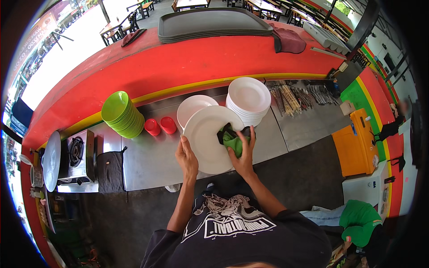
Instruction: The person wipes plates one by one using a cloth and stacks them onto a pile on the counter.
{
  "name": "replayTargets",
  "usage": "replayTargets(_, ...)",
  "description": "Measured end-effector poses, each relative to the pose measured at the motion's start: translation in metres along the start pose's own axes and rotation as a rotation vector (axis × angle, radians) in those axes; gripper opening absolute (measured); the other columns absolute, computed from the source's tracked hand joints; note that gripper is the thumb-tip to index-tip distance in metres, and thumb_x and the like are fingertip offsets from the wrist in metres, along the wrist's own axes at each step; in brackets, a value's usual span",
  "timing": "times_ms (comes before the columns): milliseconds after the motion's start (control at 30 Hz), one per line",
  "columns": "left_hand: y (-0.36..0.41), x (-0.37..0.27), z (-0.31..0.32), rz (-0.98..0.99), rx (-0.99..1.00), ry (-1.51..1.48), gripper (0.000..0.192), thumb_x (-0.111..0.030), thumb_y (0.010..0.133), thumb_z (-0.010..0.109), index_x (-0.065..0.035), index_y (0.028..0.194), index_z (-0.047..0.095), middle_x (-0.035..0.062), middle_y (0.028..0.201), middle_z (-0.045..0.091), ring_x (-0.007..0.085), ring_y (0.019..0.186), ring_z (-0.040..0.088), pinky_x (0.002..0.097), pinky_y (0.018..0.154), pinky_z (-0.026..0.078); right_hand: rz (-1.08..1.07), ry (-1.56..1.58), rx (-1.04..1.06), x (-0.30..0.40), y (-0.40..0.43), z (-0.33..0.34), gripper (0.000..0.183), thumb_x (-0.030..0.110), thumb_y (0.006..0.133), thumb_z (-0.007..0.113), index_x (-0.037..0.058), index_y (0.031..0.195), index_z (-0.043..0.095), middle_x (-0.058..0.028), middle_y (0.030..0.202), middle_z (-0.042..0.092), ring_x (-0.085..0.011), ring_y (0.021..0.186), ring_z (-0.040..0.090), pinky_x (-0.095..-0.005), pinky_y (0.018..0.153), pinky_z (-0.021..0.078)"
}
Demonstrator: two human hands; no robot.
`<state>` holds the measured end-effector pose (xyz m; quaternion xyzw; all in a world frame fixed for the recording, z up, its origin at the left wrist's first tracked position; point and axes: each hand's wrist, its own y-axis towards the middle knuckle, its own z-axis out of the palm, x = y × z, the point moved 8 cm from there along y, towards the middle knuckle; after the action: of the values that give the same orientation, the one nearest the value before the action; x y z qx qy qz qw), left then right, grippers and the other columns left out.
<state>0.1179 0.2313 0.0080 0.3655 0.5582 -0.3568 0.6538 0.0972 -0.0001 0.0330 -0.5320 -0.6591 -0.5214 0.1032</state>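
Note:
My left hand (187,157) grips the left rim of a large white plate (204,144), held up over the steel counter and facing me. In my right hand (244,155) is a green and black cloth (234,140), pressed against the plate's right side. Behind the held plate, another white plate or shallow bowl (194,104) rests on the counter, partly hidden. A tall stack of white plates (249,97) stands just beyond my right hand.
Left along the steel counter (154,164) are two red cups (168,125), stacked green bowls (122,114), a dark cloth (110,171) and a gas stove (78,155). Cutlery (291,97) lies at the right. Dark trays (214,23) top the red wall. A person in green (360,221) bends at lower right.

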Motion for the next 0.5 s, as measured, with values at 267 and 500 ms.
replayTargets(267, 0.009, 0.002, 0.002, 0.013, 0.068, -0.013, 0.050, -0.042, 0.105, 0.046, 0.0036, 0.104, 0.067, -0.0055, 0.076, 0.056, 0.0037, 0.070, 0.044, 0.0217, 0.060, 0.037, 0.663, 0.707, 0.068, -0.041, -0.010, -0.005, 0.077, 0.016, 0.085, 0.076, -0.0026, 0.144, 0.030, -0.0179, 0.124, 0.054, -0.0202, 0.110, 0.058, -0.0324, 0.093, 0.0489)
replayTargets(500, 0.004, -0.007, 0.010, 0.006, 0.025, -0.051, 0.049, -0.042, 0.105, 0.047, 0.0025, 0.099, 0.067, -0.0086, 0.070, 0.044, 0.0022, 0.065, 0.034, 0.0225, 0.055, 0.027, 0.695, 0.549, 0.111, -0.044, -0.028, 0.003, 0.044, 0.018, 0.084, 0.079, -0.0058, 0.114, 0.059, -0.0102, 0.097, 0.070, -0.0139, 0.086, 0.066, -0.0280, 0.079, 0.0530)
